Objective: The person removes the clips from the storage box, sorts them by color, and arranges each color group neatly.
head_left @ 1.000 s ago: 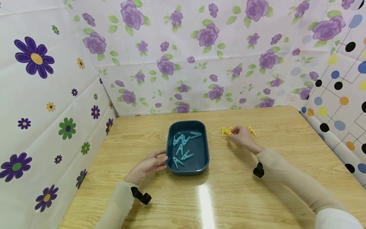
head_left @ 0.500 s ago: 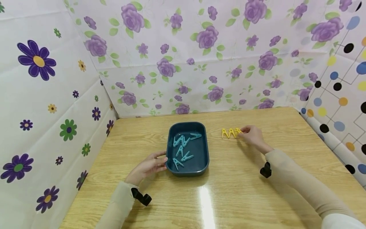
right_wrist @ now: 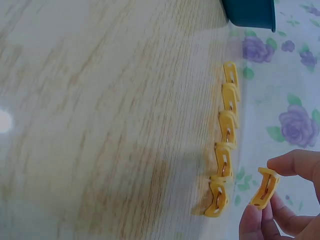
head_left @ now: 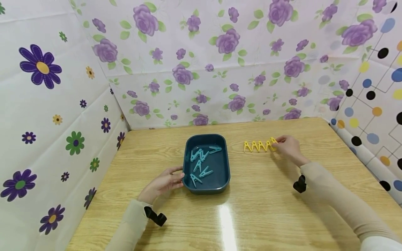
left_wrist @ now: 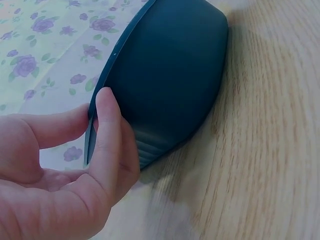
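My left hand [head_left: 163,184] pinches the left rim of a dark teal plastic tub [head_left: 216,190]. Seen from the left wrist, the thumb and fingers lie on opposite sides of that rim [left_wrist: 117,50]. Several light blue clothespins [head_left: 205,171] lie scattered inside the tub. Right of the tub, several yellow clothespins [head_left: 253,145] form a straight row on the table. At the row's right end is my right hand [head_left: 289,148]. The right wrist view shows it pinching a yellow clothespin [right_wrist: 266,188] between fingertips, beside the end clothespin [right_wrist: 217,198] of the row.
The wooden table [head_left: 251,216] runs back to a flowered cloth wall [head_left: 213,87]. Patterned cloth also closes off the left side [head_left: 56,139] and the right side [head_left: 373,115]. A bright light reflection lies on the table in front of the tub.
My right hand has moved right along the yellow clothespins, and more of them now show in an even row. It holds a clothespin at the right end. My left hand stays on the tub.
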### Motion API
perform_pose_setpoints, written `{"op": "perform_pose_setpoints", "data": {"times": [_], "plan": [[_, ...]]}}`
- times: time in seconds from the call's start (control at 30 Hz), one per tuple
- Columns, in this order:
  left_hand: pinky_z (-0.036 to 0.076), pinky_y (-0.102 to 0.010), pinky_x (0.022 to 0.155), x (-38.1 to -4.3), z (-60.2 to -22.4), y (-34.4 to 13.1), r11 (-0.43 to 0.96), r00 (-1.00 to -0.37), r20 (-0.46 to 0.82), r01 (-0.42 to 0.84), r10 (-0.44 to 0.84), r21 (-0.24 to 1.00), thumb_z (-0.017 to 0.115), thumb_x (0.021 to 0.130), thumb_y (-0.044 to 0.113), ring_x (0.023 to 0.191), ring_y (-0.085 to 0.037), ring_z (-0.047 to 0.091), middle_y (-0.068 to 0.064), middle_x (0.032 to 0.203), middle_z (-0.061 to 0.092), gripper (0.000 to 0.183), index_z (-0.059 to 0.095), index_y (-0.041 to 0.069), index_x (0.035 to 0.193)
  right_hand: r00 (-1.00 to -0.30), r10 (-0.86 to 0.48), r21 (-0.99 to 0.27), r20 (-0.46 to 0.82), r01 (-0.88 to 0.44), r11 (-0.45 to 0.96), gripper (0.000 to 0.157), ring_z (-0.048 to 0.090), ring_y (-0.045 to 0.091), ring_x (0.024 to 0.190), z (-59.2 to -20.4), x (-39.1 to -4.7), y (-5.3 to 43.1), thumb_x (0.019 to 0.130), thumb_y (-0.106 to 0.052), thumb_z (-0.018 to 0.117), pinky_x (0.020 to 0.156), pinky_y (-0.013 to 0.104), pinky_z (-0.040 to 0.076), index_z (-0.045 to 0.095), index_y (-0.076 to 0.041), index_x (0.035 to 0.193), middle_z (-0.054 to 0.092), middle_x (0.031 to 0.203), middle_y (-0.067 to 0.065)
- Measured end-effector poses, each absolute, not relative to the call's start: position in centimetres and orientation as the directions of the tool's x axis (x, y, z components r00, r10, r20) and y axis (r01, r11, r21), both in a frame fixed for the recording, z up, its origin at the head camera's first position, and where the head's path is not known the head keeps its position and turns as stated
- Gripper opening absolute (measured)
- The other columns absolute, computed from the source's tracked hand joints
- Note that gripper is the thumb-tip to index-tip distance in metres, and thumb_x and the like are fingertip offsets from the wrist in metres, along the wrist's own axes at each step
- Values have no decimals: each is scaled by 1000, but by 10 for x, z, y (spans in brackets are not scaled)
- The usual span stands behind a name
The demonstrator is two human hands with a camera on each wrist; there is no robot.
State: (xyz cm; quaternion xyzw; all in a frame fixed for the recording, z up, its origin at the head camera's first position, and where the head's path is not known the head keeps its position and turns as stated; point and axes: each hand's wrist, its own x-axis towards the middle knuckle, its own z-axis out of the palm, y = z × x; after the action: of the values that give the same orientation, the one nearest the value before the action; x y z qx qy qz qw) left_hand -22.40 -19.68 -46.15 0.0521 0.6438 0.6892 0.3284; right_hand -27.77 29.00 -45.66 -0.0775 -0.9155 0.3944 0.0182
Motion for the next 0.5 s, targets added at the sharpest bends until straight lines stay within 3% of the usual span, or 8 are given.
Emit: {"op": "perform_pose_setpoints", "data": {"times": [0.5], "plan": [[54,-19,77,-224,-462,-197,55,-777,-363,-393,514,918,47,101,10,83,-5,61,5,93,65,61,15,-3,151,-975,202,-741,-92,202,640,43,63,31,90,-460,-283,312,95,-31,56,64,31,53,55,3,122,57,117,24]]}}
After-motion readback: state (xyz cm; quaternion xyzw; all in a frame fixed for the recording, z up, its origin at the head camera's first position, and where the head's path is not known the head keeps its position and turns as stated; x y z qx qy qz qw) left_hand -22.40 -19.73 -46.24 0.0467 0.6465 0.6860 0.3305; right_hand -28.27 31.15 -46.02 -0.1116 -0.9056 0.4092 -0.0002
